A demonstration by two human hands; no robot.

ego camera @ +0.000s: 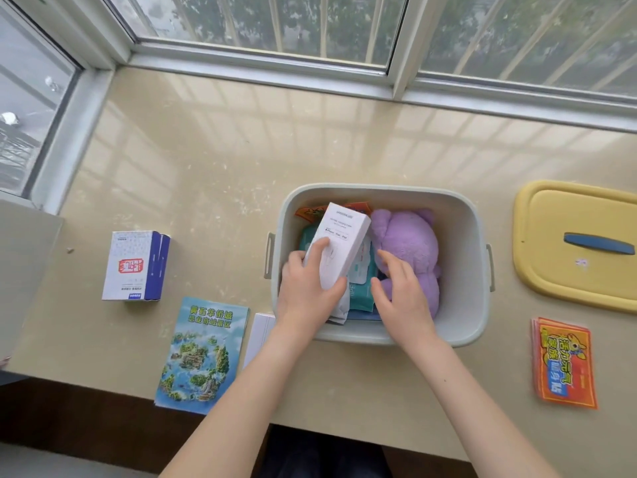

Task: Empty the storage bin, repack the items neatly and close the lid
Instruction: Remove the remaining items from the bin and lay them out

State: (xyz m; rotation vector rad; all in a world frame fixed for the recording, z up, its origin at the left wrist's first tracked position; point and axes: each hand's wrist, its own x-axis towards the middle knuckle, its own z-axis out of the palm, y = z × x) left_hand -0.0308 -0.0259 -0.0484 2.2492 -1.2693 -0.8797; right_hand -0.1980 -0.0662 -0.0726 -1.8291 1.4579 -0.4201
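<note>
Two bare hands reached into a pale grey storage bin point(463, 270), seen from a head-worn camera looking down. The bin stood open on a glossy beige ledge point(206, 150) below a barred window point(310, 22), roughly at the middle of the picture.

The left hand point(306, 291) gripped a long white box point(344, 236) with small printed text, thumb and fingers wrapped round its lower end. The box tilted up and away over the bin's left half. The right hand point(400, 291) held nothing; its fingers were spread and loosely bent just beside the left hand, over the near edge of a purple plush toy point(410, 250). Whether they pressed on the toy could not be told.

The plush toy lay in the bin's right half. Under the white box lay a teal pack of wipes point(362, 288), and an orange packet point(310, 212) showed at the bin's far left corner.

The yellow lid point(558, 270), with a dark blue handle point(599, 243), lay flat on the ledge to the right of the bin, apart from it. Nearer the viewer on that side sat a stack of orange-red packets point(565, 363). To the left of the bin stood a blue-and-white carton point(136, 265). A brochure point(203, 353) picturing a green island lay near the ledge's front edge, with a flat white item point(260, 336) between it and the bin.
</note>
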